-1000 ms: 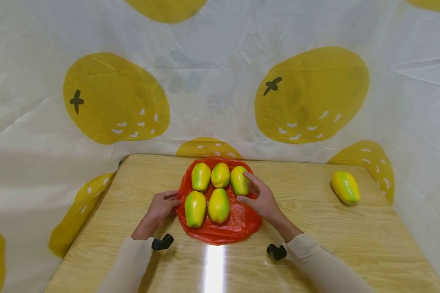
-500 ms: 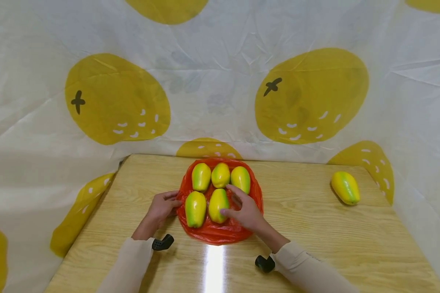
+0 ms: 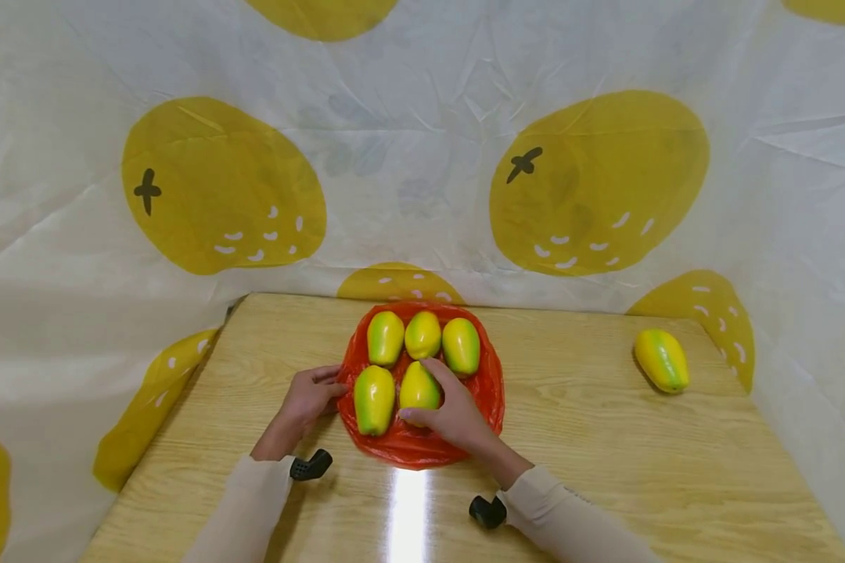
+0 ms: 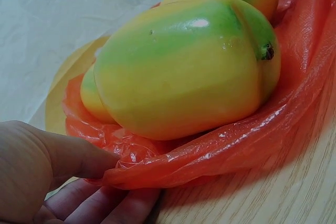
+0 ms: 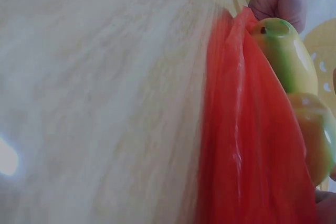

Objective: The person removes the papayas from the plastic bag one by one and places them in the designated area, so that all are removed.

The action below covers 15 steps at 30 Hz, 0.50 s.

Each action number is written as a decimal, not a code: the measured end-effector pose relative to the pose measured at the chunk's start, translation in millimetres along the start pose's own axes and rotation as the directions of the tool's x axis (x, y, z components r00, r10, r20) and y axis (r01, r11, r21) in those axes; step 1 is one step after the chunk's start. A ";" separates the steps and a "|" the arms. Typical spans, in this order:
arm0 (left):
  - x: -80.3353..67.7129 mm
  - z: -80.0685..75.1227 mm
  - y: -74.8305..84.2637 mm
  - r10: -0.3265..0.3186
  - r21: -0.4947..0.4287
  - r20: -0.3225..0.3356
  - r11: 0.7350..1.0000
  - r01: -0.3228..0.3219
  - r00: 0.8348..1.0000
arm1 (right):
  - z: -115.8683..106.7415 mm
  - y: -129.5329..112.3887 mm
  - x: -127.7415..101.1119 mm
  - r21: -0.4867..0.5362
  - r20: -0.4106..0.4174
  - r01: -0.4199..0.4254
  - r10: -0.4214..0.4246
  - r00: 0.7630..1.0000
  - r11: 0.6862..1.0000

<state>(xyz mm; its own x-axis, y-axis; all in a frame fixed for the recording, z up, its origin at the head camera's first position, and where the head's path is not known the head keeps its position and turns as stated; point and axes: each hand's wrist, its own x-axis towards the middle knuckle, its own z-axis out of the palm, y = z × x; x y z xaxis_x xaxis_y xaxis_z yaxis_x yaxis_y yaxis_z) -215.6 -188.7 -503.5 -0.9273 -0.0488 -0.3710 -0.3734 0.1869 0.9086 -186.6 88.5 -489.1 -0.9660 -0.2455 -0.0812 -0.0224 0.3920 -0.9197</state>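
Note:
A red plastic bag (image 3: 408, 453) lies spread in a round shape on the table, with several yellow-green papayas on it. My left hand (image 3: 308, 403) pinches the bag's left edge, thumb above and fingers beneath, as the left wrist view shows beside the nearest papaya (image 4: 178, 77). My right hand (image 3: 458, 414) holds the front middle papaya (image 3: 417, 387), its thumb on the near side and fingers on the far side. In the right wrist view the bag (image 5: 252, 140) covers much of the work, and only parts of the right hand show at the edge.
One more papaya (image 3: 662, 360) lies apart on the right of the wooden table (image 3: 577, 438). A white cloth (image 3: 408, 172) printed with large yellow fruit hangs behind and at both sides. A bright reflection crosses the table's front.
My right hand has moved left from beside the back right papaya to the front middle one and closed around it. The left hand stays at the bag's edge.

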 end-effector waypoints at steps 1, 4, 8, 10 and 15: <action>-0.5 0.1 0.0 -0.002 0.003 0.001 1.000 0.002 1.000 | 1.9 0.8 0.1 -0.005 -0.002 0.002 -0.002 1.000 1.000; -1.7 0.4 0.2 -0.003 0.007 0.004 1.000 0.003 1.000 | 6.9 2.2 0.5 -0.029 -0.010 0.016 -0.016 1.000 0.999; -2.2 -0.3 0.2 0.005 0.003 0.007 1.000 -0.005 1.000 | 11.0 1.5 0.9 -0.053 -0.032 0.027 -0.029 0.999 0.998; -2.2 -0.7 0.5 0.008 -0.002 0.007 1.000 -0.008 1.000 | 12.0 0.8 0.8 -0.053 -0.046 0.031 -0.034 0.998 0.998; -1.4 -1.2 0.1 0.002 0.002 0.004 1.000 -0.002 1.000 | 13.2 1.2 1.9 -0.054 -0.063 0.038 -0.042 0.997 0.998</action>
<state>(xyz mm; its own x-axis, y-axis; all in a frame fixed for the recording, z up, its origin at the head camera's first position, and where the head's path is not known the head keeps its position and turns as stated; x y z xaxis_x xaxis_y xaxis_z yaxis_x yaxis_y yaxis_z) -214.4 -189.8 -502.7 -0.9279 -0.0443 -0.3703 -0.3717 0.1890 0.9089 -185.0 76.8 -495.4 -0.9785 -0.2054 -0.0186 -0.0732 0.4301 -0.8998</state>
